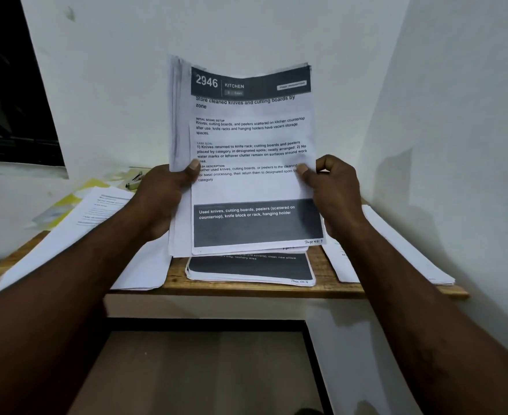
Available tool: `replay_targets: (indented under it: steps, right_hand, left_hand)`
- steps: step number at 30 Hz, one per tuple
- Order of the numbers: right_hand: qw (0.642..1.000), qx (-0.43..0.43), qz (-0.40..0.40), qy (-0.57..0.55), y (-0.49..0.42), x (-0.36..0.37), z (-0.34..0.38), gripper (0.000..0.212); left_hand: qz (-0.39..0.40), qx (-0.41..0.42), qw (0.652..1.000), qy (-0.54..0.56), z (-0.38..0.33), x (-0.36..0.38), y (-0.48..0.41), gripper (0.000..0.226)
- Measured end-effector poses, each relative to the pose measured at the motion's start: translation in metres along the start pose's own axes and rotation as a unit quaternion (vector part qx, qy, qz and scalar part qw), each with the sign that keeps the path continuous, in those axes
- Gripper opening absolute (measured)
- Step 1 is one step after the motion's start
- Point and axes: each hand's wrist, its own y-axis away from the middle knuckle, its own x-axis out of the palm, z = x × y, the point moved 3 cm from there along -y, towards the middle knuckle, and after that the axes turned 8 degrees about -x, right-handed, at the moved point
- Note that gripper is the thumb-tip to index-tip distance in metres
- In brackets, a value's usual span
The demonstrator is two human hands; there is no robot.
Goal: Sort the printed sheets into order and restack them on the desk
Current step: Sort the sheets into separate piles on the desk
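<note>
Both hands hold a bundle of printed sheets [246, 151] upright above the middle of the desk [246, 290], its lower edge hanging just over the desk top. The left hand [163, 199] grips the bundle's left side, thumb pressed on the front sheet and fingers hidden behind. The right hand [333, 193] pinches the right edge of the bundle between thumb and curled fingers; whether it holds only the front sheet or several I cannot tell. The front sheet is headed "2946 KITCHEN" and has "Page No: 7" handwritten in its lower right corner.

On the middle of the desk, directly under the bundle, lies a flat stack [252, 269] face up; it also has a handwritten page number, too small to read with certainty. A loose pile [97, 217] spreads over the desk's left end and overhangs its front edge, and another pile [396, 250] lies on the desk's right end. At the back left of the desk sit a stapler [134, 179] and some yellow paper [67, 202].

The step in hand looks like checking the front sheet's number, so sorting seems only partly done. The next move probably calls for the right hand to peel that single sheet free while the left keeps the rest together, then to lay it on whichever desk stack its number fits, edges squared.
</note>
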Motion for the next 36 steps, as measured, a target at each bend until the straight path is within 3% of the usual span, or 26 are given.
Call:
replay_targets:
  steps: [4, 10, 17, 23, 29, 32, 36]
  right_hand:
    - [0.998, 0.017, 0.033, -0.044, 0.004, 0.000, 0.005, 0.036]
    - [0.977, 0.044, 0.103, -0.179, 0.013, -0.008, 0.020, 0.038]
    - [0.960, 0.050, 0.090, -0.260, 0.021, -0.007, 0.016, 0.025]
    - [0.959, 0.030, 0.085, -0.269, 0.022, -0.008, 0.017, 0.022]
    - [0.983, -0.009, 0.052, -0.175, 0.020, -0.009, 0.019, 0.025]
    - [0.998, -0.038, -0.037, -0.024, 0.014, -0.019, 0.008, 0.025]
    - [0.982, 0.012, -0.177, 0.064, 0.001, -0.043, -0.017, 0.024]
  left_hand:
    - [-0.034, 0.015, 0.999, -0.010, -0.001, -0.006, -0.002, 0.035]
    - [-0.018, 0.043, 0.999, -0.010, -0.014, -0.013, 0.001, 0.026]
    - [-0.010, 0.056, 0.998, -0.005, -0.017, -0.011, 0.009, 0.031]
    - [0.007, 0.069, 0.998, -0.002, -0.021, -0.009, 0.016, 0.018]
    - [0.008, 0.059, 0.998, 0.008, -0.019, -0.010, 0.015, 0.024]
    - [0.004, 0.049, 0.999, 0.002, -0.016, -0.014, 0.012, 0.024]
    - [0.000, 0.040, 0.999, 0.011, -0.012, -0.023, 0.008, 0.027]
